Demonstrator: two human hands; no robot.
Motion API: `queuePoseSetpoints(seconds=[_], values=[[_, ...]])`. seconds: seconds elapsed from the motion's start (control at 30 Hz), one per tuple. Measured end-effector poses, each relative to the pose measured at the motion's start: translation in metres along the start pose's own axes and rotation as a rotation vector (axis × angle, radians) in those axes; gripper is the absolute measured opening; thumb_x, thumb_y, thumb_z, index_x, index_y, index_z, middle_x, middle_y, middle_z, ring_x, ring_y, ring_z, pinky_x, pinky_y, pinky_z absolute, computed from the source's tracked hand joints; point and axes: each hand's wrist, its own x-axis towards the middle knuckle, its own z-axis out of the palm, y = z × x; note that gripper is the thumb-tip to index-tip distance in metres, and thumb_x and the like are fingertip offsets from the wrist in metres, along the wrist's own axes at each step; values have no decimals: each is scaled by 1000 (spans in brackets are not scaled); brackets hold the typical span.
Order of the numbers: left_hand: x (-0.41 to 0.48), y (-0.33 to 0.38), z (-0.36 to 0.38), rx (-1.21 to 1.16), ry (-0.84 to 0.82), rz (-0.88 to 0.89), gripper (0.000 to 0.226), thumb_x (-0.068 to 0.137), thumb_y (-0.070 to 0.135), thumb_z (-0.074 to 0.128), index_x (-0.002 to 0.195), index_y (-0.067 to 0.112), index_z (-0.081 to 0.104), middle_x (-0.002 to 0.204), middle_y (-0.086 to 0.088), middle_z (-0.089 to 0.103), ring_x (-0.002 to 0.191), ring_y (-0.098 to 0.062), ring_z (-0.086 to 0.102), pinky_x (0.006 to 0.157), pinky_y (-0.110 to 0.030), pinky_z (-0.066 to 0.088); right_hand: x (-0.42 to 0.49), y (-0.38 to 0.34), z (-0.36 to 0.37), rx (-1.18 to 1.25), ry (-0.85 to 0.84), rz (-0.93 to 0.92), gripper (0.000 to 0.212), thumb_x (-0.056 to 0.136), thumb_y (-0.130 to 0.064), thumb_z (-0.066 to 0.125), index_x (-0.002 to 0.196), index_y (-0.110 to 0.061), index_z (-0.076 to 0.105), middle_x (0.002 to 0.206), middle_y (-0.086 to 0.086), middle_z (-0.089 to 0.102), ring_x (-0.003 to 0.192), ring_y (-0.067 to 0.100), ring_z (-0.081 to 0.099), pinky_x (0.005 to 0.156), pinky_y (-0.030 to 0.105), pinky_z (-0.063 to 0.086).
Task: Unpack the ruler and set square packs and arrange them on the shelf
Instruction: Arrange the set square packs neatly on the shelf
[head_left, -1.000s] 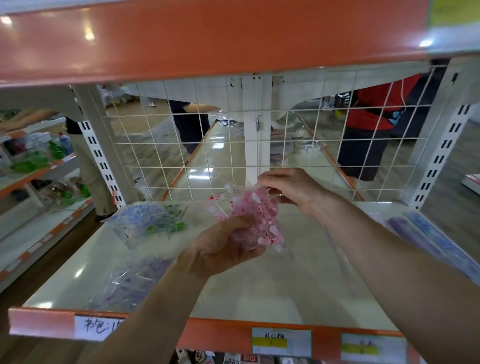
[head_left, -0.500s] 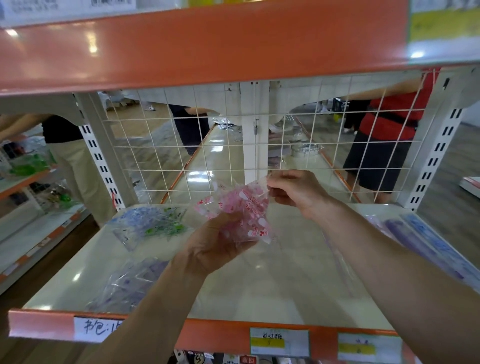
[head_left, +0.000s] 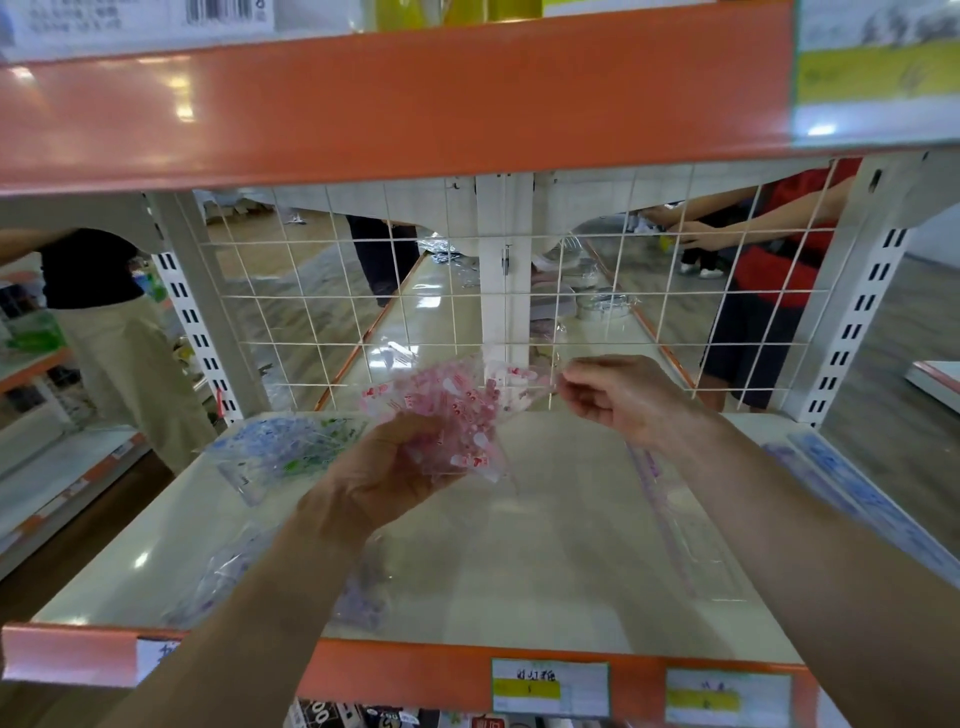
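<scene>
Head view, compared with half a second ago: the right hand (head_left: 618, 400) has drawn away to the right of the pink pack (head_left: 457, 415), where before it sat against the pack's top corner. The clear wrapper (head_left: 540, 376) is now stretched between the two. The pack has risen a little and fans out wider. Behind the pack, beyond the wire grid (head_left: 415, 322), a person in red (head_left: 769, 270) now reaches an arm across.

Below the pink pack, two white tags (head_left: 550, 688) with yellow bands sit on the shelf's orange front rail; their handwriting is too blurred to read. High above and left of the pack, a barcode label (head_left: 228, 10) shows, its digits unreadable.

The left hand (head_left: 384, 478) grips the pink pack from below, fingers curled around its lower edge, and holds it in the air above the shelf (head_left: 545, 545). The right hand pinches the wrapper's edge between thumb and fingertips, knuckles up.

Left of the pink pack, a blue-and-green pack (head_left: 280, 447) lies on the shelf. Below it and nearer the camera lies a purple pack (head_left: 358, 597). Far right of the pink pack lie blue rulers (head_left: 852, 493).
</scene>
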Motion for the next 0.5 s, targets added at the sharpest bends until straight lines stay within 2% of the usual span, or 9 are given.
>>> queuePoseSetpoints(seconds=[0.13,0.27,0.37,0.5], values=[[-2,10,3,95,21,23,13,82,-4,53,87,5,62,76,-10,72,64,-21,71,61,-44,58,-4,-2,-5,-242,-142,66,17,77,-5,76,94,-4,72,70,4,66,61,12,59,58,22,53],[1,20,-1,117,97,40,17,86,-4,51,95,6,61,81,-11,73,68,-24,72,59,-43,59,-1,-1,-10,-149,-15,-25,10,79,-5,73,90,-6,72,77,9,67,68,14,60,63,22,52],[3,28,-10,117,175,50,19,89,-5,48,98,9,58,77,-10,73,69,-26,71,52,-40,59,2,-1,-20,-121,44,-45,11,79,-7,74,90,-8,72,83,10,71,71,15,64,63,22,52],[2,39,-21,112,233,75,24,88,-5,49,107,9,56,82,-12,73,70,-26,72,51,-38,58,11,6,-16,-285,98,-22,8,80,-7,73,87,-10,70,82,6,72,68,10,59,58,18,43]])
